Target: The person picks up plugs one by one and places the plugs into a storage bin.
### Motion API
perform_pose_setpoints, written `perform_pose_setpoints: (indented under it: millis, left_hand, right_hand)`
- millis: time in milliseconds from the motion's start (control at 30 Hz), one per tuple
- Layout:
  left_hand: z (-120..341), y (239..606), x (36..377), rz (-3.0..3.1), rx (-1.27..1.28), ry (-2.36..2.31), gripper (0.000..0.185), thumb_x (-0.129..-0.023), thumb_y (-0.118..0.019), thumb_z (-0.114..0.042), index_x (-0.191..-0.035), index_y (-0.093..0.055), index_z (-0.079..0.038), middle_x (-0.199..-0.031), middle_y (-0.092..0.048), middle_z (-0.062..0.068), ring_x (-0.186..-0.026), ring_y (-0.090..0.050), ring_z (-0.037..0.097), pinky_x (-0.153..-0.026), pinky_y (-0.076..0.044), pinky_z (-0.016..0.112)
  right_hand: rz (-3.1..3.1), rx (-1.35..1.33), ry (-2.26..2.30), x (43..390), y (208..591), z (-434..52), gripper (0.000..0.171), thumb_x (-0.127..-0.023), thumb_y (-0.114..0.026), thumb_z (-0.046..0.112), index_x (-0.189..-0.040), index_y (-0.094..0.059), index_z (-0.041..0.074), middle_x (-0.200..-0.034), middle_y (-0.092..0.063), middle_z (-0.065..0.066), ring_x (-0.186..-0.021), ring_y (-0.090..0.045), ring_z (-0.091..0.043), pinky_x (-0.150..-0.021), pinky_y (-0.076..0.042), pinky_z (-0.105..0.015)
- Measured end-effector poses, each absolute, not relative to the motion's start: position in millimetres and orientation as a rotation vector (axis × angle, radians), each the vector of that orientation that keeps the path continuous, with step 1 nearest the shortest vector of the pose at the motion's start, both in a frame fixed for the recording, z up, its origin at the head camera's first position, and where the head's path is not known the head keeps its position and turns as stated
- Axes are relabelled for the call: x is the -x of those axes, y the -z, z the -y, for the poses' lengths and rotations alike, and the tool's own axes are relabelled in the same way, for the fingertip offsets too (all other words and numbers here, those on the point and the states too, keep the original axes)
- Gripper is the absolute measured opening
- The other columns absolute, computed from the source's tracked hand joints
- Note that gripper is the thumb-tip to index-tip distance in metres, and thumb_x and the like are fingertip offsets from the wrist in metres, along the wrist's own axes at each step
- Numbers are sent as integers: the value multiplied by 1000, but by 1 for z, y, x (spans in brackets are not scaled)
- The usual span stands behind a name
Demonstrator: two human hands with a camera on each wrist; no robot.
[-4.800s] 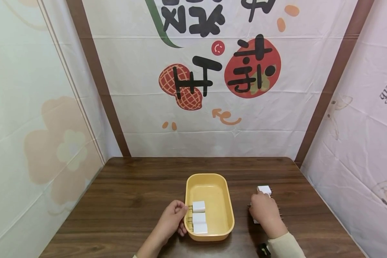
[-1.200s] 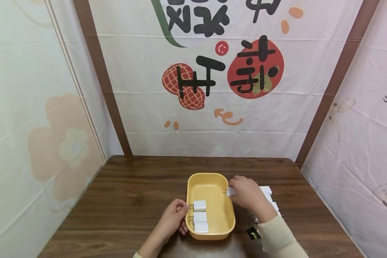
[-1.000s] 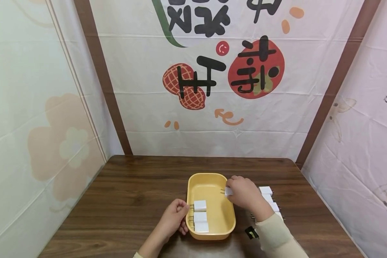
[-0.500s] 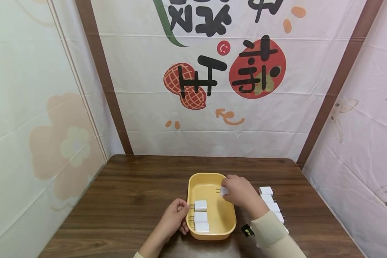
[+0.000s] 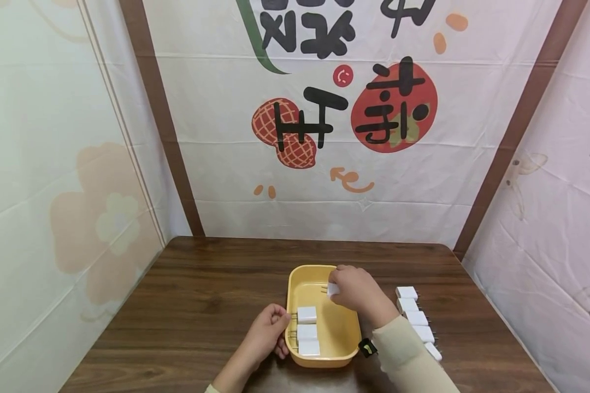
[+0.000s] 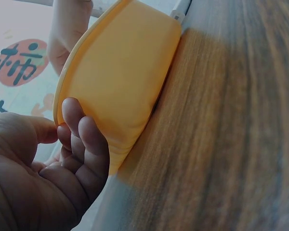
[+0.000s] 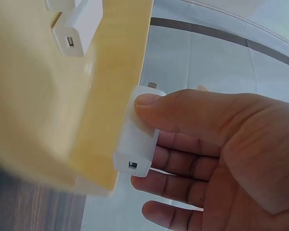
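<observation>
My left hand (image 5: 264, 337) pinches the left rim of a yellow plastic bin (image 5: 335, 333); in the left wrist view the thumb is at the rim and the curled fingers lie against the outer wall. My right hand (image 5: 358, 290) holds a white USB charger plug (image 7: 137, 134) between thumb and fingers over the far part of the bin. Its prongs point left and its USB port shows in the right wrist view. Inside the bin, three white chargers (image 5: 307, 331) sit along the left wall, prongs leftward.
Several more white chargers (image 5: 416, 318) lie in a slanting row right of the bin, prongs pointing right. Beside my right sleeve (image 5: 400, 344) hangs a small black piece (image 5: 367, 347) with a yellow-green mark. A printed cloth (image 5: 364, 218) closes off the brown wooden table (image 5: 201, 305) behind.
My right hand picked a charger from the row on the right and carried it left over the bin, moving further left in the last second. My left hand keeps its place at the rim.
</observation>
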State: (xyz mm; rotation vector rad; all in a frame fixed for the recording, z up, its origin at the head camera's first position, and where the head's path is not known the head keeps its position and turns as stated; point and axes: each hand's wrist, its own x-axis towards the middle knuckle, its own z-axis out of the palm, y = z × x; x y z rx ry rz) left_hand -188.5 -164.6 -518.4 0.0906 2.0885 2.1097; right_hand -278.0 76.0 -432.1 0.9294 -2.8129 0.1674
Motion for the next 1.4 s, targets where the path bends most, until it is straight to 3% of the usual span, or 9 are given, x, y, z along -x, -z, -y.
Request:
perform_pose_setpoints:
  millis: [1400]
  left_hand:
    - [165, 518, 189, -2086, -85, -2117, 24, -107, -53, -19, -117, -46, 2, -76, -59, 11, -48, -59, 14, -44, -52, 27]
  right_hand:
    - [2805, -1073, 0, 292, 440, -27, 20, -81, -84, 25, -97, -74, 18, -90, -66, 4, -78, -59, -12, -68, -52, -32]
